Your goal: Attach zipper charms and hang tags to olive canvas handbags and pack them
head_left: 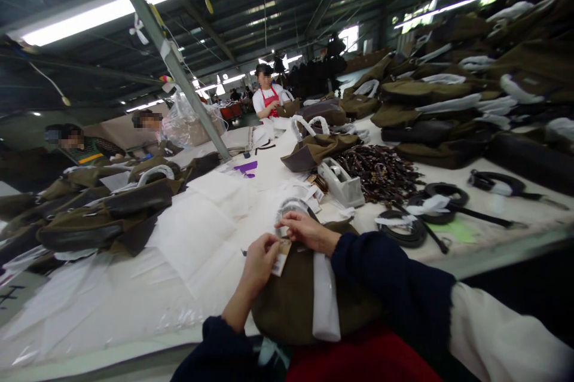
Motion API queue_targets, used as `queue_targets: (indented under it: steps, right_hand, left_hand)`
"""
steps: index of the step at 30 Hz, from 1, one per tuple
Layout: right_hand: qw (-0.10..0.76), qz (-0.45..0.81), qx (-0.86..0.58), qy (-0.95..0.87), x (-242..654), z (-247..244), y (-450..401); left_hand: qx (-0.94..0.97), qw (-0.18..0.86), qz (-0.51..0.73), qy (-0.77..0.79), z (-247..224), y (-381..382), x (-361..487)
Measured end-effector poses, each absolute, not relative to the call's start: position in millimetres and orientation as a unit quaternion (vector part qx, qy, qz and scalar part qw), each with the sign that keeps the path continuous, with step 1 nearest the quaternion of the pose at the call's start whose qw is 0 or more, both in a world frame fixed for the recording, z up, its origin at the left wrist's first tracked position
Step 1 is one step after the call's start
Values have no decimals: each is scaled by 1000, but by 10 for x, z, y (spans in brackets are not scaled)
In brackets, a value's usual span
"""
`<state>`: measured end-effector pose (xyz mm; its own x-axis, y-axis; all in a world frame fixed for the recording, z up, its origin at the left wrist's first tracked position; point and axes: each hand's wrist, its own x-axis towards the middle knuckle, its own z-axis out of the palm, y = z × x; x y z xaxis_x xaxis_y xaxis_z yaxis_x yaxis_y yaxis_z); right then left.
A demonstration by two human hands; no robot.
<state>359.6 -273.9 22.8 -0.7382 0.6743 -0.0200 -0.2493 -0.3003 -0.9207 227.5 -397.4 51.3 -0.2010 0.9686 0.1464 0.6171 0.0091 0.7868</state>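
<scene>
Olive handbag (291, 304) below; paper tag (281, 257) — in left hand (260, 262)

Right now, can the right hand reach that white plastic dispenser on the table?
Probably yes. The right hand is above the olive bag, and the white plastic dispenser sits just ahead on the table. Only flat loose white papers seem to lie between them, so little blocks the way.
</scene>
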Motion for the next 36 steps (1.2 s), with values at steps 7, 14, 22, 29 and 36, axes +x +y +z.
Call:
queue_targets:
  steps: [7,14,22,29,36]
  right_hand:
    - [239,710,-171,-640,3605,239,-2846]
    - [224,626,-178,-726,3551,140,-2849]
    - [233,604,-187,-739,3505,52,-2822]
    - [232,595,-190,-746,3500,79,-2839]
    - [223,592,-191,-751,3532,167,-2865]
  left_hand:
    - [463,330,484,665,344,-4117,2063]
    - [432,365,505,652,373,-4103,2099]
    - [422,379,509,647,329,-4086,2077]
    - [427,374,503,652,336,-4076,2099]
    - [432,369,496,657,307,-4067,2080]
